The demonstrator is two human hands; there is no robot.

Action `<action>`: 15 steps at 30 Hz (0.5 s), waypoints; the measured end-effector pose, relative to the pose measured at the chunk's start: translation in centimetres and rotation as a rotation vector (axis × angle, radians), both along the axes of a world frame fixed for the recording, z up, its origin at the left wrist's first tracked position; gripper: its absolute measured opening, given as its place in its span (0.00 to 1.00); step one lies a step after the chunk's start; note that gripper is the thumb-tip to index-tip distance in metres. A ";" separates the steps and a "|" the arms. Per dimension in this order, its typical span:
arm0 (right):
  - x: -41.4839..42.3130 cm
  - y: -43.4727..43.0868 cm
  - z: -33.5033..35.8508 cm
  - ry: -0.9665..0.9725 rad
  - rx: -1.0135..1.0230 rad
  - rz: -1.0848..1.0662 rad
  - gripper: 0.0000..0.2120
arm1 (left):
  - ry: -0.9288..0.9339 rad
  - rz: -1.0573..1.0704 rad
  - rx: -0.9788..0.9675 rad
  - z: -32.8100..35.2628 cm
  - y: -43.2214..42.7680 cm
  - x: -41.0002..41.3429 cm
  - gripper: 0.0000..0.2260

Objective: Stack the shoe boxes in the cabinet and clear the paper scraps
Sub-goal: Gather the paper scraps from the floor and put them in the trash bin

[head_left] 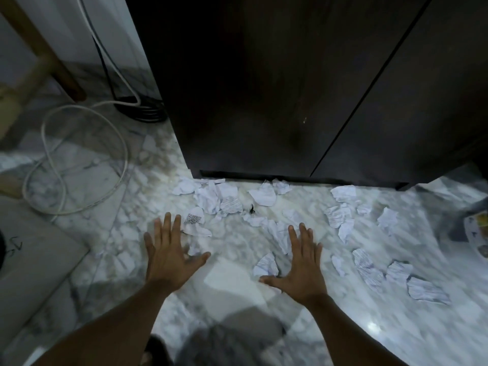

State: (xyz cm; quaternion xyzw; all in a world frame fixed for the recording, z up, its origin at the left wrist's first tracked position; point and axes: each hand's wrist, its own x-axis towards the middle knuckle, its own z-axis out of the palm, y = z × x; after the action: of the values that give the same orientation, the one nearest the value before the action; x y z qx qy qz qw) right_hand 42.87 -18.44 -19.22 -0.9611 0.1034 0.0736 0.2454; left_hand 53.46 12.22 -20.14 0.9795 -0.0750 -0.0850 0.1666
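Several torn white paper scraps (223,198) lie scattered on the marble floor (237,249) in front of a dark wooden cabinet (264,88), whose doors are closed. More scraps (369,268) spread out to the right. My left hand (170,256) hovers palm down with fingers spread, next to a printed scrap (194,219). My right hand (301,265) is also flat and spread, its thumb beside a lined scrap (265,265). Neither hand holds anything. No shoe box is clearly in view.
A white cable (52,165) loops on the floor at left, and black cables (142,109) coil by the cabinet's corner. A wooden furniture leg (45,46) stands at far left. A grey cushion or board (29,247) lies lower left. A printed object (478,231) sits at the right edge.
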 end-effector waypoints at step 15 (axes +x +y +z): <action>10.1 -2.5 -1.3 -0.076 -0.142 0.111 0.66 | -0.093 -0.398 0.181 -1.5 -2.6 9.1 0.64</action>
State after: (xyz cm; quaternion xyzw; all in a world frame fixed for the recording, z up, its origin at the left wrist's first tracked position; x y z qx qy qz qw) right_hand 52.99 -20.95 -20.52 -0.9824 0.0455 0.0433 0.1758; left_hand 62.56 9.61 -21.62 0.9591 -0.2667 -0.0774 0.0544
